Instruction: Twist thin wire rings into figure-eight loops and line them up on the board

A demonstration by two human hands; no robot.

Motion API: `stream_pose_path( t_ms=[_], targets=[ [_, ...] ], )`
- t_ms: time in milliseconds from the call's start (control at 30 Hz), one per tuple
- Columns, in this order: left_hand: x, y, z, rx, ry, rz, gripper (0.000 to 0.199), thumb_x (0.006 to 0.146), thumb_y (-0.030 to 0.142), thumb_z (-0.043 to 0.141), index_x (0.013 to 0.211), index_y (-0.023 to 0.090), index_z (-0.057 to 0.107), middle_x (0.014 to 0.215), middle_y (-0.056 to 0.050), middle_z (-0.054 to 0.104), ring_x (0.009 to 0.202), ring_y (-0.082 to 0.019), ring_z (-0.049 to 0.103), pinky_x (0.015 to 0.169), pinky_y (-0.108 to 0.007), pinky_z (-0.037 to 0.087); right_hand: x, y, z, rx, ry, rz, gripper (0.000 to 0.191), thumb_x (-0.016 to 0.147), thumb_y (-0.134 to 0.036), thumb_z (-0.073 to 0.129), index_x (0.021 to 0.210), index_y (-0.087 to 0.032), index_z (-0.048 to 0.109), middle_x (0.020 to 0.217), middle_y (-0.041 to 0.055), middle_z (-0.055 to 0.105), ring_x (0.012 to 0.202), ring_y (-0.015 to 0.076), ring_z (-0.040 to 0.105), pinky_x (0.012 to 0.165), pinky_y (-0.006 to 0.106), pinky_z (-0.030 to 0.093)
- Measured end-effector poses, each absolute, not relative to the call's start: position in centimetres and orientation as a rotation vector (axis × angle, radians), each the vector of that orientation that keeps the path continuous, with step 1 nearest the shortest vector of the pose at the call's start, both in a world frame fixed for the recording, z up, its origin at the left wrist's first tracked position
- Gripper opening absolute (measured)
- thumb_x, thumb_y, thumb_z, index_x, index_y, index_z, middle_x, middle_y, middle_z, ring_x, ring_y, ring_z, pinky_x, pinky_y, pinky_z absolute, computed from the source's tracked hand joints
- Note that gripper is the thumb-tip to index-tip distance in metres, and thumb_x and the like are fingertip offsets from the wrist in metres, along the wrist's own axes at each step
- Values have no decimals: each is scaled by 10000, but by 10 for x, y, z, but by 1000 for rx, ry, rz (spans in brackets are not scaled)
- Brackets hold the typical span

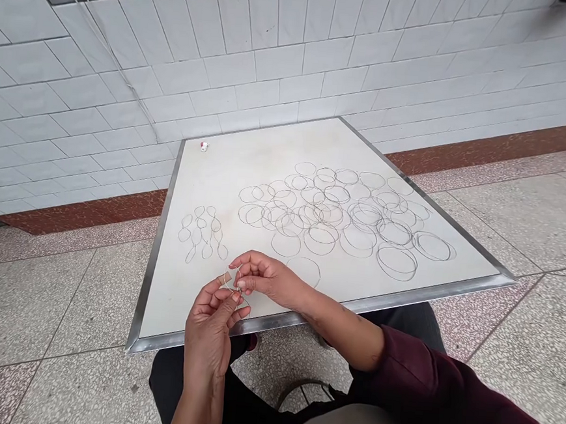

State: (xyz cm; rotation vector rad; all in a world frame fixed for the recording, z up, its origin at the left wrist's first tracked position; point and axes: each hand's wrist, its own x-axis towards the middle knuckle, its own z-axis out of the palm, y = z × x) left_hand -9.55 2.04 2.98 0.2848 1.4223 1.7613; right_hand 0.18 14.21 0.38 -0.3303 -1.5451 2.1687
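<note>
Both hands pinch one thin wire loop (226,284) above the near edge of the tabletop (263,142).
From the head view, your left hand (212,314) grips it thumb to finger, other fingers loosely curled; your right hand (264,278) pinches it just above — fingertips nearly closed. Twisted wire pieces (200,226) lie left of plain wire rings (334,216) — many overlapping.

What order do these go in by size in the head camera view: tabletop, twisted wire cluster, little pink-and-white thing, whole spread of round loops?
1. Tabletop
2. Spread of round loops
3. Twisted wire cluster
4. Little pink-and-white thing
</note>
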Motion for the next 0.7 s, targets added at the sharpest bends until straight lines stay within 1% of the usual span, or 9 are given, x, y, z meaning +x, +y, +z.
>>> stream_pose_path(
  t_ms=[100,200,433,700],
  targets=[
    [-96,20,26,282,1427,1783,458,580,262,869,1005,196,711,741,24,633,716,-139,652,638,-278,585,1,141,4,-359,-1513,2152,316,788,-272,729,1086,-225,634,904,-3,617,788,116,591,748,284,508],
    [-96,19,23,283,1428,1785,451,588,259,863,1010,201,713,748,22,637,715,-135,653,632,-268,586,1,141,4,-359,-1523,2159,293,801,-267,708,1086,-227,651,930,4,614,819,120,597,767,289,516],
    [-96,19,25,303,1445,1750,459,570,243,871,1002,195,723,709,25,628,696,-136,640,595,-256,582,-1,140,-4,-345,-1523,2136,272,811,-227,696,1081,-236,660,931,0,608,840,115,585,774,274,489],
    [-102,14,25,327,1407,1660,454,547,222,887,976,199,740,660,39,599,666,-129,640,608,-253,587,-1,136,-5,-333,-1543,2170,252,803,-238,705,1048,-219,651,879,-13,585,800,111,575,770,279,482]
  ],
)
